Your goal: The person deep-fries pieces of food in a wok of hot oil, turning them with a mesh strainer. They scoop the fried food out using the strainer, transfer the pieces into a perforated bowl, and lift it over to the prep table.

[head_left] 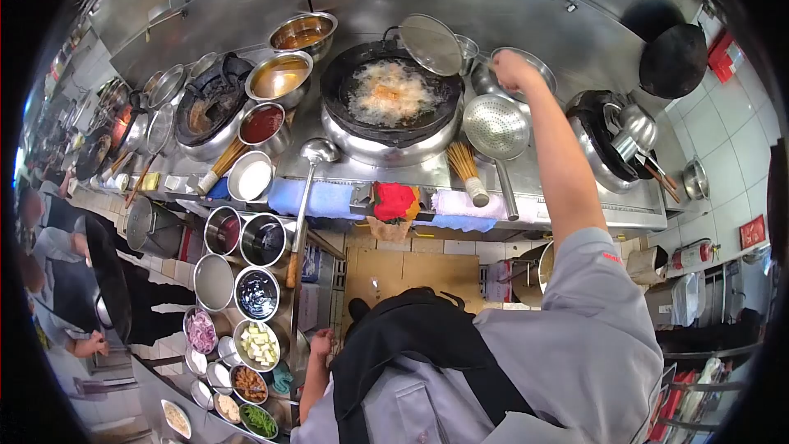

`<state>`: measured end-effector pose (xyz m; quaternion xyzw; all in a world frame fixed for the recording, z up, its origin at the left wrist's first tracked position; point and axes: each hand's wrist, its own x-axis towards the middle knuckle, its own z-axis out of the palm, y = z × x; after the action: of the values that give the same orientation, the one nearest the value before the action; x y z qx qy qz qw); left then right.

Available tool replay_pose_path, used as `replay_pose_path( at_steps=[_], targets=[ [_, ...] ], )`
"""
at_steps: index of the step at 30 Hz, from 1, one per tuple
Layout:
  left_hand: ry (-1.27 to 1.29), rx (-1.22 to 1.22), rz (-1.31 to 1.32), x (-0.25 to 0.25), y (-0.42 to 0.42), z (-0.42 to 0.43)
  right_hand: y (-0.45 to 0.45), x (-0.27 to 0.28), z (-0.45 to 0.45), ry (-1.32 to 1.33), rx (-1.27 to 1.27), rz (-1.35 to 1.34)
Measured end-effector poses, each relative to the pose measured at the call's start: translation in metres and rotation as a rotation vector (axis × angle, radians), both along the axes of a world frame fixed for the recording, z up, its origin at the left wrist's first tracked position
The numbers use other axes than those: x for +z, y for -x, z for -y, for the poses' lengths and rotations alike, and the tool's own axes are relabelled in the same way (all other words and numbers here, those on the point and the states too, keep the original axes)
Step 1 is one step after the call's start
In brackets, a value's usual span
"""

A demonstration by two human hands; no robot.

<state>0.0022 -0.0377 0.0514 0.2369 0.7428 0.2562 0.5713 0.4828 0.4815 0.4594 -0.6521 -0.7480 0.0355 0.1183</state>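
Observation:
My right hand [515, 71] reaches far forward over a metal bowl [544, 66] behind the stove. Its fingers are closed and point down; what they hold, if anything, is hidden. Just left of that arm, a perforated strainer [496, 127] lies on the counter with its handle toward me. In the big wok [333, 99], food [390, 92] fries in bubbling oil. A round mesh strainer [430, 44] rests on the wok's back rim. My left hand [322, 344] hangs low beside my body, fingers curled and nothing visible in them, near the side counter with bowls.
A ladle [319, 150] spans the counter's front edge, left of the wok. Bamboo brushes [467, 173] and a red cloth [394, 201] lie along that edge. Bowls of sauce [280, 78] stand left; chopped ingredients [257, 345] fill the side counter. A co-worker [66, 279] stands far left.

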Motion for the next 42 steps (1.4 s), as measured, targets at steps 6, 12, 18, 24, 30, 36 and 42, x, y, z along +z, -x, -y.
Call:
replay_pose_path(
  at_steps=[6,12,18,24,30,36,42],
  targets=[
    [-0.016,-0.074,-0.084,0.024,-0.007,0.025,0.02,-0.07,0.036,0.327,-0.216,-0.508],
    [0.041,-0.155,-0.092,0.042,-0.007,0.001,0.066,-0.108,0.075,0.546,-0.224,-1.011],
    [-0.01,-0.013,0.041,0.034,-0.007,-0.025,0.061,-0.119,0.082,0.578,-0.377,-1.612],
    [-0.047,-0.057,0.046,0.013,-0.004,-0.015,0.044,-0.117,0.079,0.445,-0.367,-1.395],
    [0.015,-0.122,-0.002,0.022,0.0,0.003,0.036,-0.102,0.074,0.335,-0.387,-1.268],
    [0.08,-0.1,0.008,0.016,0.005,0.003,0.02,-0.087,0.056,0.127,-0.259,-0.856],
    [-0.015,-0.048,0.043,0.002,-0.002,-0.003,0.016,-0.029,0.095,-0.096,-0.067,-0.422]
  ],
)
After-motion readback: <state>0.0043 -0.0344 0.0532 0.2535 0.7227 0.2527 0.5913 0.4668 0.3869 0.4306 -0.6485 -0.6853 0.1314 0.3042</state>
